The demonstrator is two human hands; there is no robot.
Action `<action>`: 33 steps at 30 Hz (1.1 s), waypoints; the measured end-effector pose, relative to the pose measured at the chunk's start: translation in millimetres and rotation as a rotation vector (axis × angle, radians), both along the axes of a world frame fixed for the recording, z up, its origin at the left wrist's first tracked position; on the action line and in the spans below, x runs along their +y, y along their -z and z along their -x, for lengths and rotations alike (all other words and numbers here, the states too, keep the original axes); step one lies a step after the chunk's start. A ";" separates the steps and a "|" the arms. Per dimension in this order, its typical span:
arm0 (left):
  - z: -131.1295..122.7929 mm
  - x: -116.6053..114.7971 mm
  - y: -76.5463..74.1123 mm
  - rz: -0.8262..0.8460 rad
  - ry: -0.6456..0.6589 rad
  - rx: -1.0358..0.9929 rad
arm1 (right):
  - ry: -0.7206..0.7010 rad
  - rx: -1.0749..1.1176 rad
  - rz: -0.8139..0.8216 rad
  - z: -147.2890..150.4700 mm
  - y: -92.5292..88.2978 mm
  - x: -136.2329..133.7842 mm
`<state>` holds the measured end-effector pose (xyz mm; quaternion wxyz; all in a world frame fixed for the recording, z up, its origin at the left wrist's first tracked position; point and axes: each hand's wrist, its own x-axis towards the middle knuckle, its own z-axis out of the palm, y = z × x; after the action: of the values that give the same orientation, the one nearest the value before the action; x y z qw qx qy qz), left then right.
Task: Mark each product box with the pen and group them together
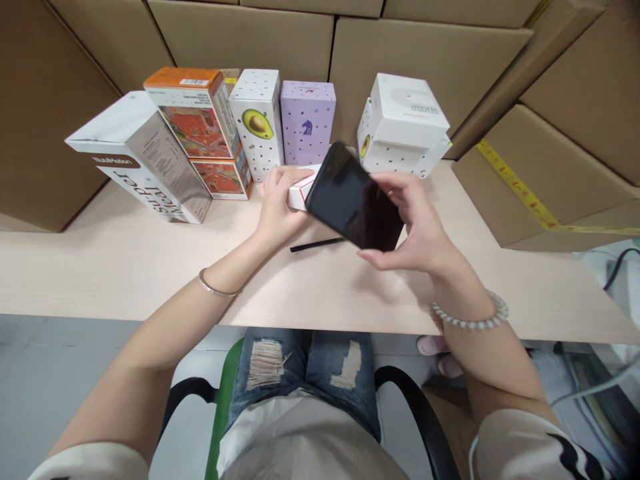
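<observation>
My right hand grips a black phone, held tilted above the pale wooden table with its dark screen facing up. My left hand rests on a small white box with red trim lying on the table, fingers curled over its top. The phone hides part of that box. A thin black pen lies on the table just below the phone, between my hands.
A row of product boxes stands at the back: a leaning white-and-grey one, an orange one, an avocado-print one, a purple one, a white one. Brown cartons wall the table behind and right.
</observation>
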<state>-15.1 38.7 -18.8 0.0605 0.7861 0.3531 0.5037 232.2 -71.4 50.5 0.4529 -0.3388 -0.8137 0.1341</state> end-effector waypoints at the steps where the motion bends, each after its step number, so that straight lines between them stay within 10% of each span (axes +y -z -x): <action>1: 0.6 -1.1 -1.3 0.007 -0.007 -0.007 | -0.059 -0.077 0.091 1.4 -3.8 -3.4; 10: 6.9 -4.4 -7.0 -0.011 0.034 0.133 | -0.204 -0.595 0.514 30.0 9.7 -9.0; 26: 3.8 -11.2 -8.4 -0.277 0.179 0.242 | -0.076 -0.571 0.232 37.5 16.6 -10.5; 33: 3.3 -11.1 -5.1 -0.388 0.164 0.186 | 0.398 -0.526 -0.210 38.0 14.3 -12.0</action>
<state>-18.5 27.5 -13.7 -0.0842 0.8521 0.1888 0.4808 194.2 -83.4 36.2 0.2775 -0.4653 -0.8300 -0.1330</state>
